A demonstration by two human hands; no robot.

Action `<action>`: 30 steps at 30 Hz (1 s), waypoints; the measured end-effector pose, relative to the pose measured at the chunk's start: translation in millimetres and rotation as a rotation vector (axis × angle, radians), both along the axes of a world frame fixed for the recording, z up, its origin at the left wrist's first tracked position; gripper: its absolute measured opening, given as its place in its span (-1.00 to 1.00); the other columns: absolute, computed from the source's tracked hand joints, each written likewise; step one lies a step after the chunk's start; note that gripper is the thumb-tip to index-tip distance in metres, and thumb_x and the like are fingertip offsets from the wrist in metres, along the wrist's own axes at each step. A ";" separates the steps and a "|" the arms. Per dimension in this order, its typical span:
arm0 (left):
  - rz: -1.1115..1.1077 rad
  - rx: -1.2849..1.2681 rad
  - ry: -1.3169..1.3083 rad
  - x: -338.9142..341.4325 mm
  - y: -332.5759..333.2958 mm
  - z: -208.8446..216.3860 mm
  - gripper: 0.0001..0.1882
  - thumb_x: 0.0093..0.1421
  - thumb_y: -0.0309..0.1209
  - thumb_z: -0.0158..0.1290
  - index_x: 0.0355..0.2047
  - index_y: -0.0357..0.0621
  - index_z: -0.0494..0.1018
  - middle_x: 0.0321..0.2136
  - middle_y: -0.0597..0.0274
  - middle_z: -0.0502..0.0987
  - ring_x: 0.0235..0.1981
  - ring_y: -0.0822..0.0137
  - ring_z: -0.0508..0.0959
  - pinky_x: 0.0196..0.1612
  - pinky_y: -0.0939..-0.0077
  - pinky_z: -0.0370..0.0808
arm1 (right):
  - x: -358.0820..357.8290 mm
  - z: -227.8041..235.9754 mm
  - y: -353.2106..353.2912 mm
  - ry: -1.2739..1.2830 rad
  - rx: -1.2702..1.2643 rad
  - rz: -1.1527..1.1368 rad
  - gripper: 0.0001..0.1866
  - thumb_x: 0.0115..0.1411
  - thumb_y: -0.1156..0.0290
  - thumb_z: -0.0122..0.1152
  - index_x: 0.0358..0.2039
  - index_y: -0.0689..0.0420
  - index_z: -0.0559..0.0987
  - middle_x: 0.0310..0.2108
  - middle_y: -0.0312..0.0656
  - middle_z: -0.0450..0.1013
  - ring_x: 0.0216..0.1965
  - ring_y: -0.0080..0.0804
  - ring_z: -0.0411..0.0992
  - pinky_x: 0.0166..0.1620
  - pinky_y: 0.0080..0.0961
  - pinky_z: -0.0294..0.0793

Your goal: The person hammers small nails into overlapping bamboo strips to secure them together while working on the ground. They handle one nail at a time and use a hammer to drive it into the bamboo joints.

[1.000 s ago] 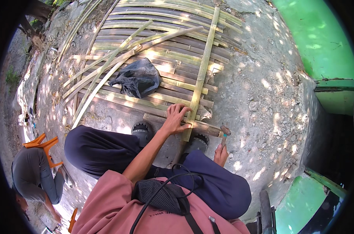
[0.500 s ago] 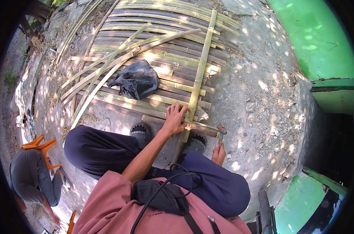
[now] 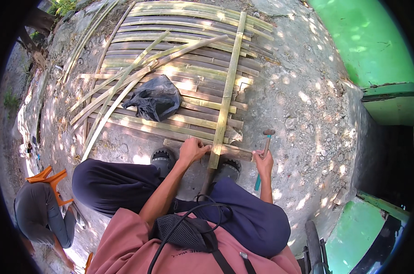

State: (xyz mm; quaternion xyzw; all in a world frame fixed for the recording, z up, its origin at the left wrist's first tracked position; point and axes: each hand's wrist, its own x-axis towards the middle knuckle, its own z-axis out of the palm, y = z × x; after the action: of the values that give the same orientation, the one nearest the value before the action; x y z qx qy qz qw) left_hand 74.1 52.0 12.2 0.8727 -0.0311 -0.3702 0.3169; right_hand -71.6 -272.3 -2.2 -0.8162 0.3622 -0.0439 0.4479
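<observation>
My left hand [image 3: 193, 150] is closed on the nearest bamboo slat [image 3: 236, 152], just left of where it meets the long upright bamboo strip [image 3: 227, 98]. In my right hand [image 3: 264, 163] is a hammer [image 3: 266, 140], its head pointing away from me and its teal handle end sticking out below the palm. The fingertips of that hand are at the slat's right end. Beyond my hands lies a panel of many parallel bamboo slats [image 3: 193, 59], crossed by the long strip near its right side. A crumpled black plastic bag [image 3: 154, 98] rests on the panel.
Several loose bamboo strips [image 3: 118, 91] lie slantwise over the panel's left part. My sandalled feet [image 3: 163, 160] are close to its near edge. A person [image 3: 42, 212] bends beside an orange plastic stool [image 3: 54, 182] at lower left. A green wall [image 3: 371, 41] bounds the right.
My right hand has moved up and forward with the hammer to the slat's right end. My left hand has shifted left off the long strip and closed on the near slat.
</observation>
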 end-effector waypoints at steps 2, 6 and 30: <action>-0.027 -0.009 0.447 0.6 0.7 15.4 -0.20 0.25 0.30 0.26 -0.21 -0.40 0.72 -0.38 0.01 0.76 -0.40 0.11 0.79 -0.33 0.25 0.73 | -7.9 -3.7 -21.7 0.119 0.101 -0.015 -0.58 0.22 0.30 0.60 -0.24 0.10 0.43 -0.37 -0.27 0.52 -0.33 -0.38 0.60 -0.27 -0.36 0.56; 0.017 -0.030 0.730 -28.8 10.6 -15.5 0.10 0.23 0.56 0.05 -0.02 -0.50 0.65 -0.24 -0.10 0.75 -0.34 0.11 0.78 -0.26 0.28 0.78 | -5.6 -11.0 -27.9 0.084 0.306 -0.054 -0.53 0.21 0.36 0.62 -0.18 0.01 0.37 -0.38 -0.35 0.47 -0.33 -0.44 0.61 -0.29 -0.43 0.54; 0.661 -0.630 0.747 -68.1 -17.3 -51.8 -0.43 0.33 -0.10 0.41 0.16 -0.27 0.61 0.10 0.14 0.68 0.15 0.21 0.63 0.19 0.09 0.55 | 4.5 -5.3 -49.7 0.142 0.580 -0.107 -0.46 0.22 0.48 0.60 -0.06 0.05 0.31 -0.24 -0.13 0.56 -0.25 -0.31 0.67 -0.19 -0.20 0.73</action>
State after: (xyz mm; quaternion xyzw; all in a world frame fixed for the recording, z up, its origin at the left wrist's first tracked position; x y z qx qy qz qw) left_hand 5.9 34.7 -39.6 0.5102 0.2480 -0.5071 0.6489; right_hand -67.2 -322.0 -7.5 -0.6349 0.4323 0.0951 0.6332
